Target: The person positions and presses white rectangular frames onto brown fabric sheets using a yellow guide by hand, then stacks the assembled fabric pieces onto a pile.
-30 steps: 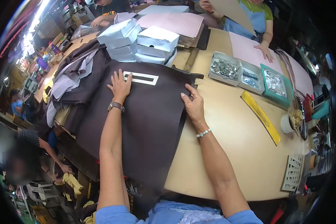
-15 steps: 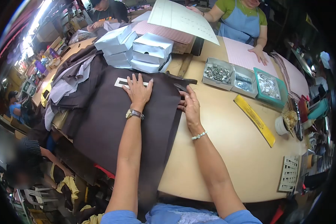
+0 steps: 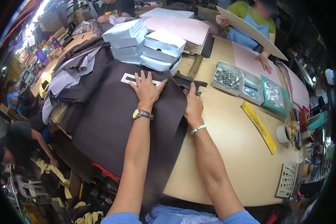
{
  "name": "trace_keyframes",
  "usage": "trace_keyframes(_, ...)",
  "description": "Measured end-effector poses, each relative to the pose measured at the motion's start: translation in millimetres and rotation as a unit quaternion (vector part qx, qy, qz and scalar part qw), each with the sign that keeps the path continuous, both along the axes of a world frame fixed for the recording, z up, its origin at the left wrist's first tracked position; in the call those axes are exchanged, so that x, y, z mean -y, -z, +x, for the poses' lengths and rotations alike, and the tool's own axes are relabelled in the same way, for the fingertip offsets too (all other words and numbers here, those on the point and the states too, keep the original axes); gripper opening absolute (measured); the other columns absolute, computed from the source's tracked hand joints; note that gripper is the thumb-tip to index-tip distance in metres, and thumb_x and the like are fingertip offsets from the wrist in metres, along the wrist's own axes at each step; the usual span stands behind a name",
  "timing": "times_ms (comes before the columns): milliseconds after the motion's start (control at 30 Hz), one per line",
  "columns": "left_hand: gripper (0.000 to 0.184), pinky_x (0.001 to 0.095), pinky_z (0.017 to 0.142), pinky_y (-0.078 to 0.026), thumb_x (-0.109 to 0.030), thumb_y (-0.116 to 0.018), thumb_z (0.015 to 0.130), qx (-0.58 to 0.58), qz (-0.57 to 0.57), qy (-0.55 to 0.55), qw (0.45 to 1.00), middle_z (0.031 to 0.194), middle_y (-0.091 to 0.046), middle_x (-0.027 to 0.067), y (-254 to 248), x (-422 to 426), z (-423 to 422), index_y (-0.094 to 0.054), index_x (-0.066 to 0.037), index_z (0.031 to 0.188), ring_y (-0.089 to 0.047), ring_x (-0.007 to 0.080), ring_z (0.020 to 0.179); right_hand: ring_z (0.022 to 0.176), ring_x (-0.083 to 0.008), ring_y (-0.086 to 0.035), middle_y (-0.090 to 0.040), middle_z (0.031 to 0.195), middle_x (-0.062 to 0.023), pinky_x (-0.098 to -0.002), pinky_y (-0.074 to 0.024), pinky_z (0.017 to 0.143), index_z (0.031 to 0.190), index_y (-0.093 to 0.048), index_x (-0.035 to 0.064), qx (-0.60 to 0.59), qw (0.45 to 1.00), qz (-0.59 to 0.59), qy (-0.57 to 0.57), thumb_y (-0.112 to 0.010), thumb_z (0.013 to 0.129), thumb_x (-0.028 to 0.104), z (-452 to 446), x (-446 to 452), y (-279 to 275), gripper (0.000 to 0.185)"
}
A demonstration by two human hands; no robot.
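My left hand (image 3: 148, 91) lies flat with fingers spread, pressing a white rectangular frame-shaped template (image 3: 128, 77) onto a dark brown sheet (image 3: 112, 112), leather or fabric. At the sheet's right edge, my right hand (image 3: 194, 108) closes around what looks like dark scissors (image 3: 195, 83). Its index finger stretches along them, while the other fingers are partly hidden by the sheet edge. That edge is slightly raised beside the hand. White boxes (image 3: 162, 46) are stacked just beyond the template.
Trays of metal parts (image 3: 227, 77) and a teal tray (image 3: 275, 93) stand at right, near a yellow strip (image 3: 258, 127). Folded cloth (image 3: 69, 74) is piled at left. Across the table a person (image 3: 246, 22) holds a pale board (image 3: 250, 31). Another person bends at left.
My right hand has moved up onto the dark scissors, and the sheet edge has lifted. My left hand stays on the template. The person opposite has swung the board rightward. The view has shifted slightly.
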State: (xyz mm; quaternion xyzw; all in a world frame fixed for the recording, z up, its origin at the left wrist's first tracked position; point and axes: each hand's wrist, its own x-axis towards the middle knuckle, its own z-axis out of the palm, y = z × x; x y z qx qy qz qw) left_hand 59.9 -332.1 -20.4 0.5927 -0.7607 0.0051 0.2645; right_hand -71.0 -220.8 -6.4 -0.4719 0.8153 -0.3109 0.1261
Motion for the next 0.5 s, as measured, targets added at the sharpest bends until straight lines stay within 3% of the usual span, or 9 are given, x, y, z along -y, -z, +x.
trace_keyframes(67,0.085,0.0649,0.107,-0.011,-0.066,-0.057,0.075,-0.006,0.000,0.000,1.000,0.143,-0.037,0.0207,1.7,-0.5,-0.2,-0.050,-0.004,0.132,-0.021,0.0401,0.137,0.079,-0.0413,-0.064,-0.065,0.085,-0.0270,-0.0479,-0.0493,0.068,0.136,-0.034,-0.0014,0.012,0.996,-0.071,0.054,-0.059,0.086,0.026,-6.0,-0.3,8.4,0.063)
trace_keyframes(133,0.087,0.0649,0.107,-0.010,-0.067,-0.059,0.073,-0.009,-0.004,-0.001,1.000,0.143,-0.037,0.0209,1.4,3.0,0.0,-0.050,-0.004,0.132,-0.021,0.0400,0.137,0.064,-0.0287,-0.063,-0.062,0.069,-0.0168,-0.0374,-0.0485,0.062,0.132,-0.038,-0.0024,0.157,0.977,-0.137,0.050,-0.063,0.085,0.028,-6.0,-15.3,-7.9,0.061)
trace_keyframes(200,0.087,0.0648,0.107,-0.010,-0.067,-0.060,0.071,-0.009,-0.004,-0.002,1.000,0.143,-0.037,0.0212,3.9,2.5,-0.4,-0.050,-0.004,0.131,-0.021,0.0400,0.137,0.061,-0.0160,-0.058,-0.058,0.065,-0.0069,-0.0294,-0.0457,0.058,0.129,-0.042,-0.0037,0.184,0.948,-0.257,0.032,-0.068,0.082,0.022,-24.1,-10.3,26.6,0.060)
trace_keyframes(300,0.087,0.0643,0.107,-0.009,-0.066,-0.062,0.070,-0.013,0.007,0.000,1.000,0.143,-0.037,0.0211,2.3,1.3,-0.4,-0.051,-0.004,0.130,-0.021,0.0399,0.137,0.064,-0.0084,-0.056,-0.056,0.066,-0.0008,-0.0234,-0.0436,0.057,0.127,-0.043,-0.0037,0.322,0.891,-0.317,0.047,-0.069,0.082,0.015,-41.9,-12.9,23.6,0.056)
trace_keyframes(400,0.086,0.0641,0.107,-0.009,-0.065,-0.063,0.069,-0.011,0.012,-0.003,1.000,0.144,-0.036,0.0208,-0.1,1.1,-0.6,-0.052,-0.005,0.130,-0.021,0.0397,0.137,0.066,-0.0054,-0.054,-0.056,0.071,0.0007,-0.0214,-0.0432,0.057,0.127,-0.044,-0.0029,0.336,0.865,-0.365,0.072,-0.067,0.085,0.012,-37.4,-20.2,-2.0,0.050)
trace_keyframes(500,0.086,0.0638,0.108,-0.009,-0.065,-0.063,0.069,-0.008,0.015,-0.005,1.000,0.144,-0.036,0.0202,0.7,0.5,-1.9,-0.052,-0.006,0.130,-0.020,0.0395,0.138,0.077,-0.0081,-0.058,-0.061,0.090,-0.0044,-0.0231,-0.0468,0.068,0.120,-0.054,-0.0040,0.266,0.872,-0.410,0.024,-0.065,0.087,0.011,-21.0,-25.7,-31.9,0.038)
